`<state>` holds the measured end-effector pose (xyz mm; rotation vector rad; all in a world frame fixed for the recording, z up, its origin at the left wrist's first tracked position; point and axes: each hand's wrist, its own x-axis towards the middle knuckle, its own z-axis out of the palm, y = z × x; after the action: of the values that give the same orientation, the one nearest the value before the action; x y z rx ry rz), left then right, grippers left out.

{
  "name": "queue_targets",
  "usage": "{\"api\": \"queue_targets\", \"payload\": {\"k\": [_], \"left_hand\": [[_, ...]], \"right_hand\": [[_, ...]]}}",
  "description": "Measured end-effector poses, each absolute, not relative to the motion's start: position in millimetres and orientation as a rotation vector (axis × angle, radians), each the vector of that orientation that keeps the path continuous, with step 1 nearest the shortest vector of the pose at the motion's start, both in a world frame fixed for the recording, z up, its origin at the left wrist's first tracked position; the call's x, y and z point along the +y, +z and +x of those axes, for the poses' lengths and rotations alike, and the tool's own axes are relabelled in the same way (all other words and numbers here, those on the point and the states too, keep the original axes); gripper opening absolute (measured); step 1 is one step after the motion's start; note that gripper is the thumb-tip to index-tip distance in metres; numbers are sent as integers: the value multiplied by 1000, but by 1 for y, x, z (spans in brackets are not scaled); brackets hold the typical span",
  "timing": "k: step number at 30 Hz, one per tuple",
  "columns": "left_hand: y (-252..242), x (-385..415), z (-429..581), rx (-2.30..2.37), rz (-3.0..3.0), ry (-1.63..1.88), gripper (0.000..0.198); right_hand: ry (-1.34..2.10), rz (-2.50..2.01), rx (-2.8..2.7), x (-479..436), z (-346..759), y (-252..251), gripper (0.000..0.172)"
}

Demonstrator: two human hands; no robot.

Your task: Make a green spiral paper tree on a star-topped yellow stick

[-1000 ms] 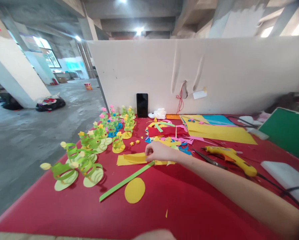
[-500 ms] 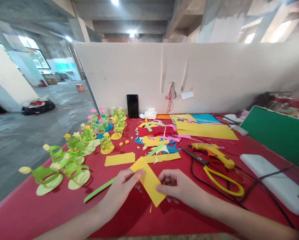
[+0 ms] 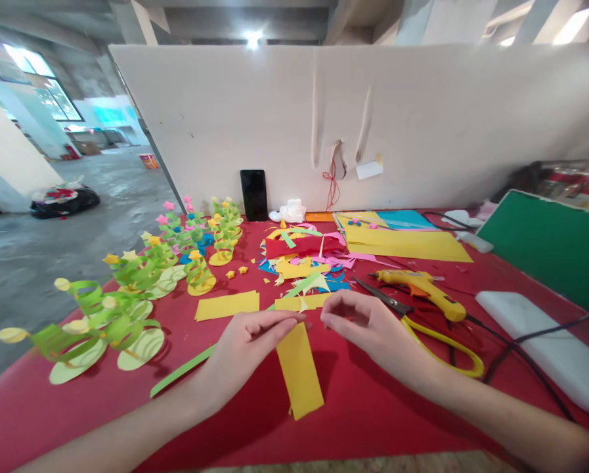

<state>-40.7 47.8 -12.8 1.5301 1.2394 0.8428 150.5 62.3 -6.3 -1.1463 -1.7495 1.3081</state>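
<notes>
My left hand (image 3: 249, 345) pinches the upper end of a yellow paper strip (image 3: 301, 378) between thumb and fingers. The strip slants down toward the table's front edge. To the right of its top end, my right hand (image 3: 368, 325) is loosely curled, apart from the strip, with nothing visible in it. A long green paper strip (image 3: 183, 370) lies partly hidden behind my left hand. Beyond the hands are a flat yellow paper piece (image 3: 228, 306) and another yellow strip (image 3: 294, 303). Yellow-handled scissors (image 3: 442, 345) lie open beside my right forearm, which covers part of them.
Green spiral paper ornaments (image 3: 136, 328) fill the left side. Paper scraps (image 3: 299, 266) are heaped mid-table. A yellow glue gun (image 3: 422, 289) with a black cord, a white block (image 3: 540, 348) and a green board (image 3: 550, 243) occupy the right. A phone (image 3: 253, 195) leans on the back panel.
My right hand has let go of the yellow strip and moved up and right. The strip has swung closer to upright in my left hand. The view has tilted down slightly.
</notes>
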Motion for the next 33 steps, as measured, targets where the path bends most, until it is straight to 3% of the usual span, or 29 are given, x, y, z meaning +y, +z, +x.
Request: {"api": "queue_targets", "payload": {"k": [4,6,13,19,24,28,29,32,33], "left_hand": [[-12,49,-42,1242,1476,911,15],[-13,49,-40,1233,1449,954,17],[-15,64,-35,827,1262,1053,45],[-8,70,-28,1027,1942,827,31],[-10,89,-13,1166,2234,621,22],[-18,107,12,1214,2391,464,30],[-19,111,17,1229,2418,437,22],[-23,115,21,1279,2461,400,22],[-23,115,19,1296,2465,401,24]], "right_hand": [[1372,-1158,-1823,65,144,-18,24],[1438,-1131,-1848,63,141,-22,20],[1511,-1020,-1633,62,152,-2,24],[855,-1127,-1952,76,173,10,15],[792,-1019,-1898,58,156,26,15],[700,-799,-2469,23,90,18,31],[600,-761,-2594,20,76,15,31],[129,-792,-2512,41,65,17,6],[77,-881,-2435,56,73,23,7]]}}
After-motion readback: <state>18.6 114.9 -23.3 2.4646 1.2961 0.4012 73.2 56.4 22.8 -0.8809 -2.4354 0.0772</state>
